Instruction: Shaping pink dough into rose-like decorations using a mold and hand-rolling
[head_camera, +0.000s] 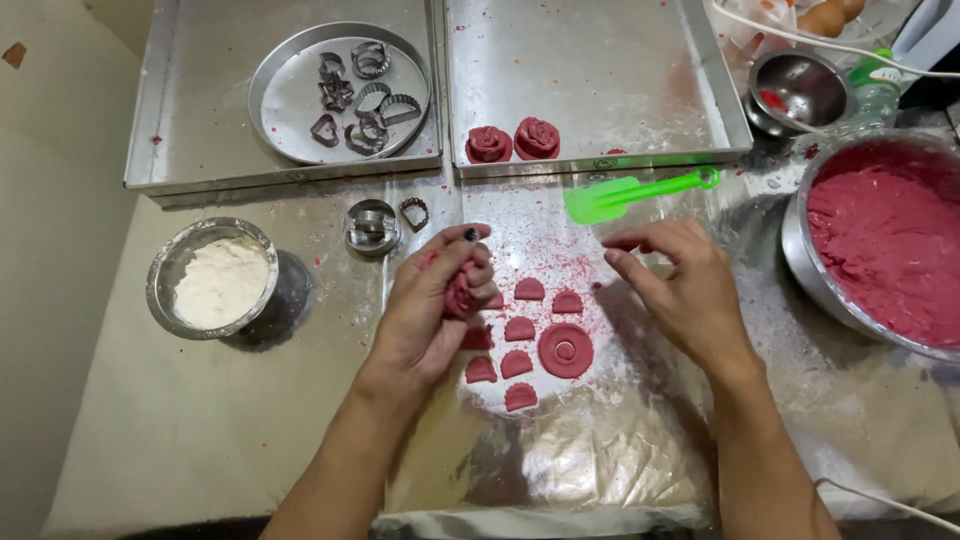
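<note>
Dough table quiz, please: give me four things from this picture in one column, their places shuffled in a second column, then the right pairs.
Things:
1. dough roses
2. green spatula
3. flour bowl
4. metal cutters

Places:
A. far left of the table, beside the left hand
B. in the round pan, left tray
C. front edge of the right tray
D. on the sheet just below the right tray

Pairs: 1-C, 2-D, 3-A, 4-B

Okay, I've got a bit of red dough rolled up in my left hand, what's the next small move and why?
Probably reach the right hand to the nearest half-round petal and lift it. The left hand holds a partly rolled dough bud, the right is empty, and cut petals lie between them. Two finished dough roses on the tray suggest more petals get wrapped on.
</note>
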